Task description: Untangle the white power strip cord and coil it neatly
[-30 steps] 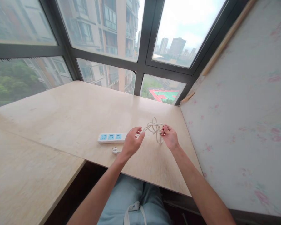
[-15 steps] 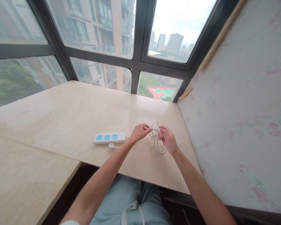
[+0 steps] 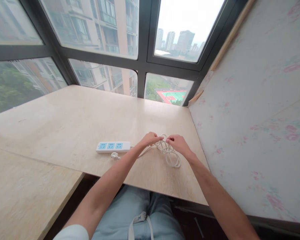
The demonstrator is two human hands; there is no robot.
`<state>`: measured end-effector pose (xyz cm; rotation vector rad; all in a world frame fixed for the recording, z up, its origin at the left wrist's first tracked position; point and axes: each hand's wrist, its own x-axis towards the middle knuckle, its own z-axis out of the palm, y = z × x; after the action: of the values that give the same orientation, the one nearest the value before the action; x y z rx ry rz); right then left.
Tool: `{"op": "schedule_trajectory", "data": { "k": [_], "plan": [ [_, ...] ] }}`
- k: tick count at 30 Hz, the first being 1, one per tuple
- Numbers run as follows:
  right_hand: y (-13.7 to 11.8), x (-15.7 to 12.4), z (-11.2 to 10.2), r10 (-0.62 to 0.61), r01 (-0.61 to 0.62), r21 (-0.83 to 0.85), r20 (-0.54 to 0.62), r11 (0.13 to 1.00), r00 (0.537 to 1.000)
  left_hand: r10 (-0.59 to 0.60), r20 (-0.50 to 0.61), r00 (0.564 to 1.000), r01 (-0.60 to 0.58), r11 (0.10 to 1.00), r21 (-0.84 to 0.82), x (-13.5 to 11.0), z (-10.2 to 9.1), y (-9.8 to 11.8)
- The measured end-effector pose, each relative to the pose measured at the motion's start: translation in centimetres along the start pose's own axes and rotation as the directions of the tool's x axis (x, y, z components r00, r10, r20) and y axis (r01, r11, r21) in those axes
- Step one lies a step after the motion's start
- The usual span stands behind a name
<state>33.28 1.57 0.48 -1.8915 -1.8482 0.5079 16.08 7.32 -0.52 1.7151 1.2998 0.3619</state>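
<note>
A white power cord [image 3: 173, 161] lies in tangled loops on the ledge, its upper part between my hands. My left hand [image 3: 151, 138] pinches the cord with thumb and forefinger on the left side of the loops. On the right side, my right hand [image 3: 178, 144] has its fingers closed on the cord as well. Left of my hands sits a white power strip [image 3: 113, 147] with three blue sockets. Just in front of the strip lies the cord's white plug [image 3: 115, 156], partly beside my left forearm.
A beige stone ledge [image 3: 65, 116] spreads beneath everything, with its front edge close to my legs. Dark-framed windows [image 3: 141, 66] stand behind it. A flower-papered wall [image 3: 252, 116] bounds the right side. A lower-left slab [image 3: 27, 186] borders a dark gap.
My right hand has turned, its knuckles now upward, and the cord loops have sunk and spread toward me. My left hand keeps its pinch. The view has shifted slightly.
</note>
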Motion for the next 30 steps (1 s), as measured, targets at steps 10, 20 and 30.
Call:
{"op": "schedule_trajectory", "data": {
  "k": [10,20,30],
  "plan": [
    [0.6,-2.2,2.6,0.077,0.062,0.354,-0.365,0.933,0.928,0.009,0.006,1.000,-0.006,0.897,-0.441,-0.8,-0.4,-0.8],
    [1.8,-3.4,3.8,0.357,0.079,0.641,-0.520,0.763,0.776,-0.025,-0.053,0.998,0.007,0.946,-0.325,-1.2,0.2,-1.1],
    [4.2,-4.1,4.4,0.500,0.104,0.852,-0.395,0.514,0.771,-0.039,-0.105,0.994,-0.002,0.932,-0.361,-1.3,1.5,-1.9]
  ]
}}
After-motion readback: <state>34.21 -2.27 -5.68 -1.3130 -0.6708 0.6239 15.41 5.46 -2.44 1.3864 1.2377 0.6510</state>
